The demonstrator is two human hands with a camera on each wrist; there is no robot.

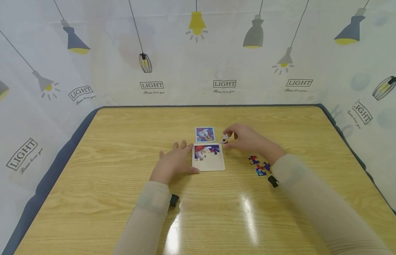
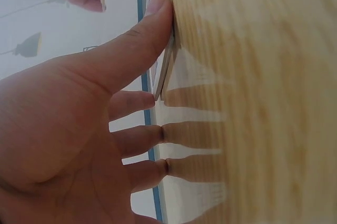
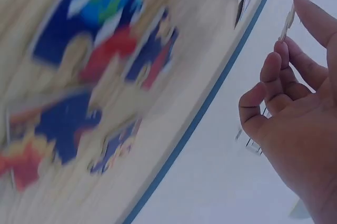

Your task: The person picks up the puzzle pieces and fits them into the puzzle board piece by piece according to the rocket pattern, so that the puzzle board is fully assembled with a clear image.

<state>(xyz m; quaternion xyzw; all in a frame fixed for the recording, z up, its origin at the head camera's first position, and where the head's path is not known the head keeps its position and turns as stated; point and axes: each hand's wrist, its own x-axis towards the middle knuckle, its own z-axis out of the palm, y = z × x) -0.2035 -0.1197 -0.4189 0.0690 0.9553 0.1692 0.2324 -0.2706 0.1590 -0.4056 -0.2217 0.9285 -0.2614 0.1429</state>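
My left hand (image 1: 173, 163) rests at the left side of a square puzzle board (image 1: 212, 166), its thumb at the lower left corner and a fingertip by the upper left corner. In the left wrist view the thumb (image 2: 131, 55) touches the board's edge, and the other fingers stretch to the tabletop. The board's upper part is filled with a red, white and purple picture; its lower part is bare. Just off the board's upper right corner, my right hand (image 1: 245, 139) pinches a puzzle piece (image 1: 225, 138) between thumb and fingers. In the right wrist view that piece (image 3: 287, 22) appears edge-on.
A small picture card (image 1: 205, 134) lies just behind the board. Several loose puzzle pieces (image 1: 261, 171) lie near my right forearm, blurred in the right wrist view. A small black object (image 1: 273, 181) is by the right cuff, another (image 1: 174, 200) by the left.
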